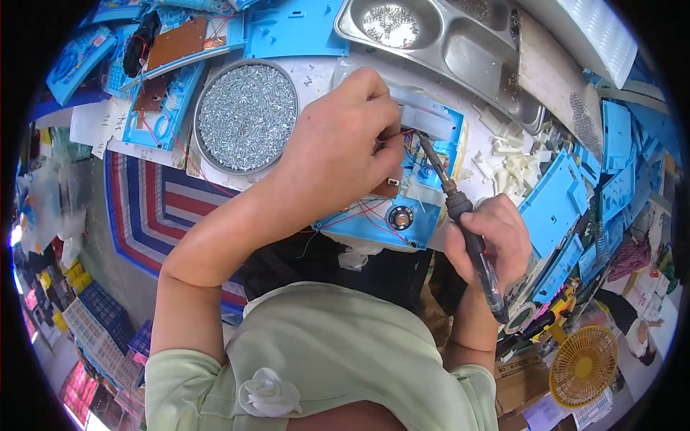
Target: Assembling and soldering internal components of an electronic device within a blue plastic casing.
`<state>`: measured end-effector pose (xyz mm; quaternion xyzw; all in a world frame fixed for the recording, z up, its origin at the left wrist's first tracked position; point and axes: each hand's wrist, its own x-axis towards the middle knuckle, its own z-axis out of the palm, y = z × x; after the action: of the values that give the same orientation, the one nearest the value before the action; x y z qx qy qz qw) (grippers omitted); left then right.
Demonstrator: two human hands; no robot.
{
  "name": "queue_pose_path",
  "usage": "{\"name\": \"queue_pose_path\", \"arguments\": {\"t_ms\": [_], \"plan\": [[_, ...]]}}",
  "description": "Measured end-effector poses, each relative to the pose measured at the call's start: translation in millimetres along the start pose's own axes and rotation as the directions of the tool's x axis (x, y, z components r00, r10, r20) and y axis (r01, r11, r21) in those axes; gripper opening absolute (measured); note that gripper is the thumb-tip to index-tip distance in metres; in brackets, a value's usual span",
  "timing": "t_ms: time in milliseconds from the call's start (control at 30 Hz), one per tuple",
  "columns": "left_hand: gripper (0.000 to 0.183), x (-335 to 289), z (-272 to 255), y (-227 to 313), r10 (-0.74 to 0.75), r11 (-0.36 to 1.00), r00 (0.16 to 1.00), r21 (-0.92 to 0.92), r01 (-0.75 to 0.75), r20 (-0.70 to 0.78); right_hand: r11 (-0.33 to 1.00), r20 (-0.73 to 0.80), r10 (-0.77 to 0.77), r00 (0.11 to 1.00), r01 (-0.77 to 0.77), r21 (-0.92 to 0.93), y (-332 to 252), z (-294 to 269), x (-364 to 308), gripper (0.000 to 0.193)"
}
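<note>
My right hand (496, 241) grips a soldering iron (468, 233) by its dark handle. The iron's tip points up and left, close to the fingers of my left hand (345, 140). Those fingers are pinched together at a thin red wire (407, 132) over an open blue plastic housing (424, 228). Inside the housing are a small round speaker (400, 217), several thin red wires and a brown circuit board (387, 188), partly covered by my left hand. I cannot make out whether the tip touches the wire.
Left of my hand stands a round metal pan (248, 116) full of small screws. A steel compartment tray (460, 50) with screws lies behind. White plastic parts (514, 161) and blue panels (553, 205) are piled at the right. More wired blue housings (162, 108) lie at the far left.
</note>
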<state>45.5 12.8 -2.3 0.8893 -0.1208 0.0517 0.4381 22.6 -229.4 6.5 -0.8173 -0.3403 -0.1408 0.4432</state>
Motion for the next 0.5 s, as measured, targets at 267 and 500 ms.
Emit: {"name": "queue_pose_path", "arguments": {"t_ms": [267, 500], "plan": [[0.01, 1.0, 1.0, 0.3, -0.024, 1.0, 1.0, -0.015, 0.024, -0.009, 0.999, 0.03, 0.014, 0.999, -0.015, 0.028, 1.1, -7.4, 0.5, 0.033], [0.01, 1.0, 0.8, -0.3, 0.001, 1.0, 1.0, -0.003, -0.001, -0.02, 0.998, -0.015, 0.039, 0.999, -0.038, 0.057, 4.1, -9.0, 1.0, 0.029]]}}
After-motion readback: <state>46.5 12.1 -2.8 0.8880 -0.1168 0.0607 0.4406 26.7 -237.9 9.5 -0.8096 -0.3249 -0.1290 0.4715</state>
